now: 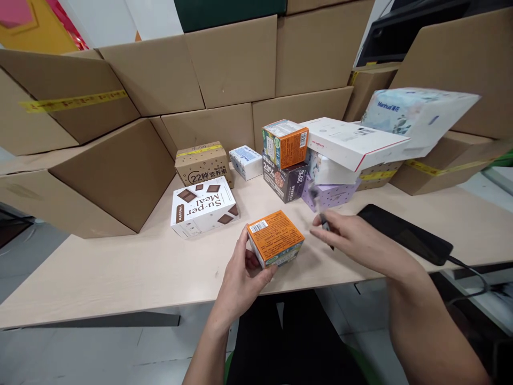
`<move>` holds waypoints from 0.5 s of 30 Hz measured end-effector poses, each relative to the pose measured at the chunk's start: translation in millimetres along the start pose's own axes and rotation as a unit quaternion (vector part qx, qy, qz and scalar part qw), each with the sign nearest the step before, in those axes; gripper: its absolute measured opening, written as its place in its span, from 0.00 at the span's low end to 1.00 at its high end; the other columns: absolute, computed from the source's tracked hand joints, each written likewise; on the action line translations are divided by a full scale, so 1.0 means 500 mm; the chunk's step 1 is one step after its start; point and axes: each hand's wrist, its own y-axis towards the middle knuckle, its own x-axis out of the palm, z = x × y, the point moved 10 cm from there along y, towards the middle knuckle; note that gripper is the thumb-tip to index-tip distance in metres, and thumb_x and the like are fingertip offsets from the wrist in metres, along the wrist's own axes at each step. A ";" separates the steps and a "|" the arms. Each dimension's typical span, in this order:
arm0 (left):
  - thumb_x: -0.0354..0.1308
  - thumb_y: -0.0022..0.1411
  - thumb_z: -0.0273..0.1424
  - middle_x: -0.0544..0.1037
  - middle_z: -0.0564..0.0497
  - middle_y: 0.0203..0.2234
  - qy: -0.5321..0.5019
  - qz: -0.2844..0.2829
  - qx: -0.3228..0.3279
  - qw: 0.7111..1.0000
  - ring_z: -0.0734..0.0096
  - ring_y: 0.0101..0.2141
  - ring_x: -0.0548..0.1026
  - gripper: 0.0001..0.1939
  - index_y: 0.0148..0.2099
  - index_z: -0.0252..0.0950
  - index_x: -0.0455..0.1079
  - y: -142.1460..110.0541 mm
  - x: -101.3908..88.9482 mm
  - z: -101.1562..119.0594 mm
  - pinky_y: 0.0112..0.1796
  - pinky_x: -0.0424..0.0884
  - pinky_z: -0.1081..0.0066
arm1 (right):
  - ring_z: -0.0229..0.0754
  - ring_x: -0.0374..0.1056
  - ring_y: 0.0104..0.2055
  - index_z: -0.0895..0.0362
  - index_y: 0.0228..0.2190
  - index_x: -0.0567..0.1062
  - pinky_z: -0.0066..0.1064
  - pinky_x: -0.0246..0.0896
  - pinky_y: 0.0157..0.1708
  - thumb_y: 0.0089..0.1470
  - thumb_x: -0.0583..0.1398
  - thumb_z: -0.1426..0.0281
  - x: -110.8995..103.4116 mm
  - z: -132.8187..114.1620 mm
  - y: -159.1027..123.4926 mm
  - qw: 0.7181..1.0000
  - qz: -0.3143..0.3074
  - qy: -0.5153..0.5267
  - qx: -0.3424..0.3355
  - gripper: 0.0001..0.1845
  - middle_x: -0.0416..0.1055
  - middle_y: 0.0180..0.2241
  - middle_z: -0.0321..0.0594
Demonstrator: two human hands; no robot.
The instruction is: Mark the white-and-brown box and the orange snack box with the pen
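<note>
My left hand grips a small orange box with a barcode label, holding it at the table's front edge. My right hand is just right of the box, fingers closed round a thin dark pen-like tool that is blurred by motion. Its tip points up and away from the box.
On the light wooden table lie a white "Su-per Meal" box, a brown carton, a small blue-white box, stacked cartons, a long white box and a black phone with cable. Large cardboard boxes wall the back and left.
</note>
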 end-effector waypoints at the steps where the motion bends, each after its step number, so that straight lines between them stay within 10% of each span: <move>1: 0.66 0.59 0.35 0.71 0.54 0.32 0.001 0.000 -0.001 1.000 0.67 0.34 0.72 0.45 0.72 0.48 0.47 0.000 0.000 -0.001 0.36 0.71 0.66 | 0.38 0.66 0.26 0.54 0.28 0.72 0.30 0.55 0.27 0.60 0.59 0.58 0.015 0.018 0.000 0.998 -0.032 -0.044 0.007 0.14 0.71 0.24 0.34; 10: 0.66 0.60 0.39 0.71 0.54 0.33 -0.009 -0.007 -0.007 1.000 0.71 0.30 0.69 0.47 0.73 0.47 0.44 0.005 0.002 0.003 0.32 0.68 0.70 | 0.46 0.71 0.33 0.55 0.31 0.73 0.32 0.52 0.28 0.62 0.58 0.60 0.062 0.081 0.020 0.965 -0.021 -0.240 0.100 0.13 0.76 0.31 0.43; 15: 0.66 0.60 0.40 0.70 0.54 0.32 0.002 -0.001 0.006 1.000 0.71 0.29 0.68 0.46 0.73 0.46 0.46 0.005 -0.001 0.002 0.32 0.68 0.70 | 0.53 0.73 0.45 0.59 0.43 0.76 0.39 0.63 0.42 0.63 0.57 0.56 0.012 0.096 -0.014 0.964 0.067 -0.244 0.087 0.20 0.75 0.44 0.51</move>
